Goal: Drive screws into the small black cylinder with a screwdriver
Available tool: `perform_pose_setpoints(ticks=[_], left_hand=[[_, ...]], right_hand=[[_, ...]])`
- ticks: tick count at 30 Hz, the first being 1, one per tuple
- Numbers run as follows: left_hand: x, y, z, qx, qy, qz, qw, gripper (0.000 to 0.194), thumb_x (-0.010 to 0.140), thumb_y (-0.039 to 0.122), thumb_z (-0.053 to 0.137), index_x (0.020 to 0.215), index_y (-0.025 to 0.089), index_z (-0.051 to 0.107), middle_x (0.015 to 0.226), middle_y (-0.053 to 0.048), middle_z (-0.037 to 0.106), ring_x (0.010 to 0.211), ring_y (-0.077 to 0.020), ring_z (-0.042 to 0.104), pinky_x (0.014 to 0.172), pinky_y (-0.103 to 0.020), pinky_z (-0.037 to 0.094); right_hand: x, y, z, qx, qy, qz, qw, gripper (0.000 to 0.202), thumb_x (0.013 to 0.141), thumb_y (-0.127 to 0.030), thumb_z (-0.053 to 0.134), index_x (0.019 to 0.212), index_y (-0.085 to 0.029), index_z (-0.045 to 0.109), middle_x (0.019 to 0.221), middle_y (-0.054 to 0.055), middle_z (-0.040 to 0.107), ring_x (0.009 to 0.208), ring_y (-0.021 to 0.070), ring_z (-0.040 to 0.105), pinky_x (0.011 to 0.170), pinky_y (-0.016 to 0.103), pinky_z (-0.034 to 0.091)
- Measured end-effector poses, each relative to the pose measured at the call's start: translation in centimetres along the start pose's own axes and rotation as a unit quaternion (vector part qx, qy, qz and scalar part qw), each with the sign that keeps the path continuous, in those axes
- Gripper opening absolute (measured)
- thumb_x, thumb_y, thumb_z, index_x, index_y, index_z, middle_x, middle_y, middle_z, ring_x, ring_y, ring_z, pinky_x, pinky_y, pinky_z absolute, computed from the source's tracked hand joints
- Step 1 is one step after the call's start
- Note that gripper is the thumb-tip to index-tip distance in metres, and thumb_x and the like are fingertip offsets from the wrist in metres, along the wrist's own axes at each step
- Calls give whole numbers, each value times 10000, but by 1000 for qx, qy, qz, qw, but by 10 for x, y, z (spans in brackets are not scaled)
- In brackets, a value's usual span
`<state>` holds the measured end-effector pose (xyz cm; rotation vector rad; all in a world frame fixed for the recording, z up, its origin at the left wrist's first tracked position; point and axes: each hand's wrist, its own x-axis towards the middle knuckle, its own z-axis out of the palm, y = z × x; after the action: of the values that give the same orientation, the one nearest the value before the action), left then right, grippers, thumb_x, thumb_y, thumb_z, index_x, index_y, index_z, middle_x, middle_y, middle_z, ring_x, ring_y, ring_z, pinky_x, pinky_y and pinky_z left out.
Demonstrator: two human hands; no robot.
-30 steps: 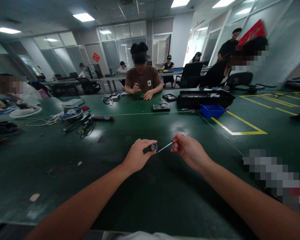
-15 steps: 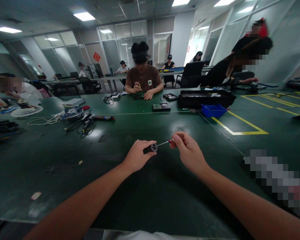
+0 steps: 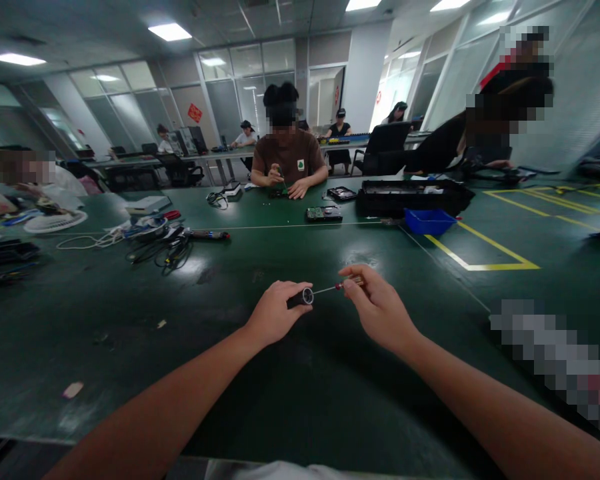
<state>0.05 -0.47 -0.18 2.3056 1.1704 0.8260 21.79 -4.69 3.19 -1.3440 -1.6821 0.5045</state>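
My left hand (image 3: pixel 276 310) grips a short black cylinder (image 3: pixel 300 298) with a silvery ring at its open end, which faces right. Its other end is hidden behind my fingers. In my right hand (image 3: pixel 377 300) is a screwdriver (image 3: pixel 341 286) with a thin metal shaft and a reddish, see-through handle, pinched between thumb and fingers. The shaft points left and its tip is at the mouth of the cylinder; how deep it reaches I cannot tell. Both hands are held above the green tabletop (image 3: pixel 260 413).
Cables (image 3: pixel 173 243) lie in a tangle at the left. A circuit board (image 3: pixel 324 213), a blue bin (image 3: pixel 429 221) and a long black housing (image 3: pixel 415 197) stand farther back. Across the table a person (image 3: pixel 289 157) works with a tool. A blurred-out long object (image 3: pixel 555 360) lies at the right.
The fingers of my right hand have shifted on the screwdriver handle, with the forefinger now more raised. The cylinder stays in place. At the far right, a leaning person has moved.
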Motion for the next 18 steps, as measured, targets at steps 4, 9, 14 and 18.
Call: perform_pose_setpoints(ticks=[4,9,14,18], left_hand=[[-1,1,0,6,-16,1,1000,402,854,257,712,1251,257,646,1144,-45,700,1045,-236,608,977,-415,438],[0,4,-1,8,-23,5,1000,398,849,248,719,1242,258,653,1141,-37,705,1038,-235,608,1003,-423,418],[-1,7,-1,6,-23,-2,1000,410,848,241,721,1252,253,649,1154,-28,703,1040,-235,601,1009,-415,401],[-2,6,0,13,-31,8,999,417,840,249,729,1250,269,652,1146,-24,706,1022,-234,599,963,-400,416]], right_hand=[[0,-1,0,-41,-16,20,999,310,977,-441,433,961,-215,646,653,2,614,558,176,569,522,299,389],[0,0,0,-60,-15,-8,998,304,984,-353,425,1199,-198,573,805,40,676,636,190,605,589,319,438],[0,0,-1,-55,-23,13,998,328,995,-402,410,1199,-209,580,798,37,670,632,191,605,569,315,434],[0,0,0,-57,-26,16,998,316,994,-432,414,1133,-216,597,734,24,649,582,189,590,525,310,410]])
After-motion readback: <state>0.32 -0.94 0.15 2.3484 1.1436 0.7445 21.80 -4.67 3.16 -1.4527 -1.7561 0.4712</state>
